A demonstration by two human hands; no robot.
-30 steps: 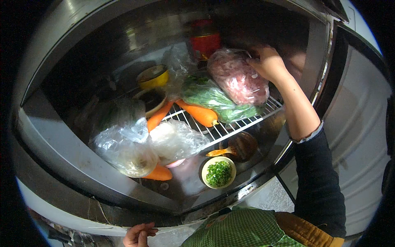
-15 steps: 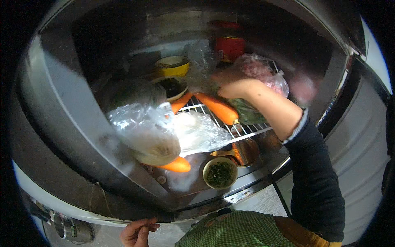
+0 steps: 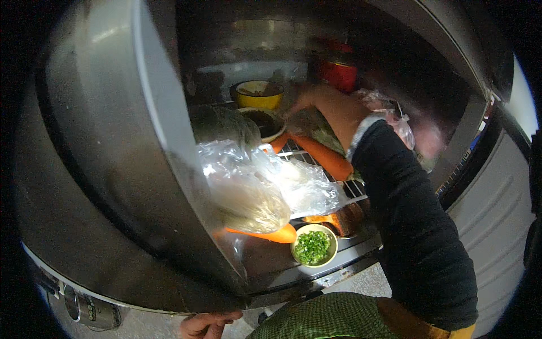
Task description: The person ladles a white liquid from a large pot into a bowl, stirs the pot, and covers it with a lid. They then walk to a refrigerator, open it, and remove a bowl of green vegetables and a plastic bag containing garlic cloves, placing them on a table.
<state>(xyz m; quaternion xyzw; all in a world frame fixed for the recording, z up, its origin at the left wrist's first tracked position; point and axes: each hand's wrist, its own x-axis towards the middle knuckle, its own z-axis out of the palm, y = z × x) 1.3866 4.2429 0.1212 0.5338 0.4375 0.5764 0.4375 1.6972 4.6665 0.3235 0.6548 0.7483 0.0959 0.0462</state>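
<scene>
My right hand (image 3: 324, 104) reaches deep into a dark refrigerator, beside a yellow bowl (image 3: 259, 100) and a pale-rimmed bowl (image 3: 264, 123) with dark contents. Its fingers are blurred and shadowed, so whether they hold anything does not show. Below that arm, a carrot (image 3: 324, 158) lies on the white wire shelf (image 3: 355, 194). My left hand (image 3: 210, 325) is low at the lower edge of the metal panel (image 3: 107, 169), fingers stretched along it and nothing visible in them.
Clear plastic bags (image 3: 243, 186) of food cover the shelf's left side. Below them are another carrot (image 3: 271, 233) and a small bowl of chopped greens (image 3: 314, 247). A red container (image 3: 337, 74) stands at the back; bagged pinkish food (image 3: 395, 121) lies right.
My right hand has moved from the bagged pinkish food leftward to the bowls. The view has shifted, and the metal panel now covers more of the left side. My left hand's fingers have straightened.
</scene>
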